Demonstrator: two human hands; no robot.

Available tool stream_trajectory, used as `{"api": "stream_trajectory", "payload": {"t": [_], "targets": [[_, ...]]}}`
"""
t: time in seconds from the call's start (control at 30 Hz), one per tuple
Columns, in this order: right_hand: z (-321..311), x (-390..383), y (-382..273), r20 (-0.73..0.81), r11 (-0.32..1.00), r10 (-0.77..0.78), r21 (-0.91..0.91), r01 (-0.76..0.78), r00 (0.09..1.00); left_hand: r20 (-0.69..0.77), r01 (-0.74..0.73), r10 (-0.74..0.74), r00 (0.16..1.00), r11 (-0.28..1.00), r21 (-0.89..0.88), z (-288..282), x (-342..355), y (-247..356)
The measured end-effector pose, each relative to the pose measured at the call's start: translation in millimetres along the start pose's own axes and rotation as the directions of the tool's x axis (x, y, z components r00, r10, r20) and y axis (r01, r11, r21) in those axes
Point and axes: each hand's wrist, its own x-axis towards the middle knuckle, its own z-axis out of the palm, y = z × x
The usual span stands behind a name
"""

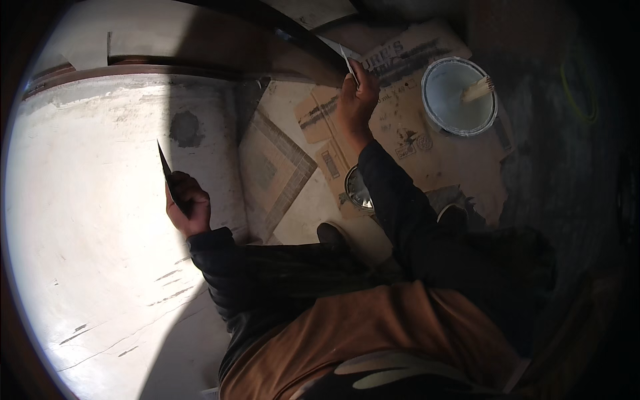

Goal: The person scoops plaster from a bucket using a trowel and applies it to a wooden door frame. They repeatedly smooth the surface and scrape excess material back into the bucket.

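My left hand (189,203) grips a thin flat blade (165,164), seen nearly edge-on, over the pale, sunlit surface (93,200) on the left. My right hand (355,100) is closed round a slim tool with a pale blade (346,57), held up by a long dark rail (303,43); whether it touches the rail I cannot tell. A white bucket (445,93) with a wooden handle or stick (479,89) in it stands on printed flattened cardboard (413,160). A smaller round tin (357,190) is partly hidden by my right sleeve.
A tile or sheet (273,173) lies angled between the pale surface and the cardboard. My dark shoes (332,235) are below, among the cardboard and pale floor. A thin yellow-green loop (582,113) is in shadow at the far right.
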Motion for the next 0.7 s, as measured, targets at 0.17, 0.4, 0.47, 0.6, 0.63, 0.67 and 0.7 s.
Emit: {"api": "stream_trajectory", "payload": {"t": [0.17, 0.4, 0.47, 0.6, 0.63, 0.67, 0.7], "targets": [[-1, -2, -15, -0.002, 0.993, -0.118, -0.023, 0.118, 0.993, 0.047, 0.000, -0.001, 0.999, 1.000, 0.031, -1, -1, 4], [23, 16, -46, 0.014, 0.936, -0.346, -0.058, 0.346, 0.938, 0.039, 0.033, -0.031, 0.999, 0.999, -0.028, -3, 3, 3], [23, 21, -50, 0.077, 0.912, -0.405, -0.042, 0.409, 0.911, 0.039, 0.028, -0.029, 0.999, 0.999, 0.043, -2, 4, 1], [12, 26, -51, 0.098, 0.947, -0.322, 0.009, 0.322, 0.942, 0.021, 0.014, -0.016, 1.000, 0.998, 0.069, 1, 8, -3], [11, 27, -52, 0.089, 0.955, -0.291, -0.021, 0.294, 0.952, 0.008, 0.011, -0.012, 1.000, 0.997, 0.080, 1, 9, -4], [10, 27, -52, 0.058, 0.964, -0.261, -0.043, 0.264, 0.964, 0.005, 0.023, -0.024, 1.000, 0.997, 0.077, 2, 9, -5], [10, 28, -53, 0.075, 0.963, -0.256, -0.064, 0.261, 0.964, 0.003, 0.031, -0.031, 1.000, 0.998, 0.050, 2, 10, -7]]}}
